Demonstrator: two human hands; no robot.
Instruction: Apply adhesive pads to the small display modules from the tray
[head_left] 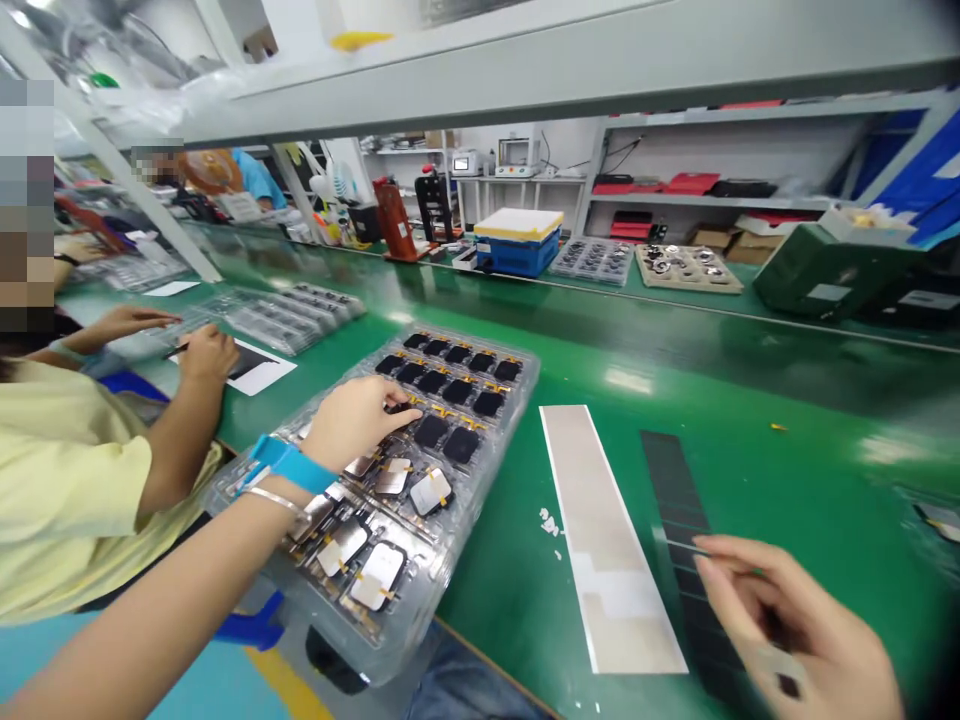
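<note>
My left hand (349, 425), with a blue wrist strap (294, 462), reaches over a clear plastic tray (480, 500). Its thumb and curled fingers close together at a tray pocket; what they hold is hidden. Black square-faced parts (460, 445) with orange tabs fill the far rows. Nearer rows hold parts with silvery backs (380, 577). On the right, my right hand (799, 610) pinches a thin pale sliver-like piece (675, 543), its exact kind unclear. That piece lies over a black segmented strip (671, 470). Left of it is a long white-edged backing sheet (600, 520).
White scraps (550, 522) lie between tray and sheet. A co-worker in a yellow shirt (82, 490) works close on my left. A blue box (517, 250), a beige parts tray (686, 268) and a red press (395, 220) stand behind. A shelf beam (525, 75) crosses overhead.
</note>
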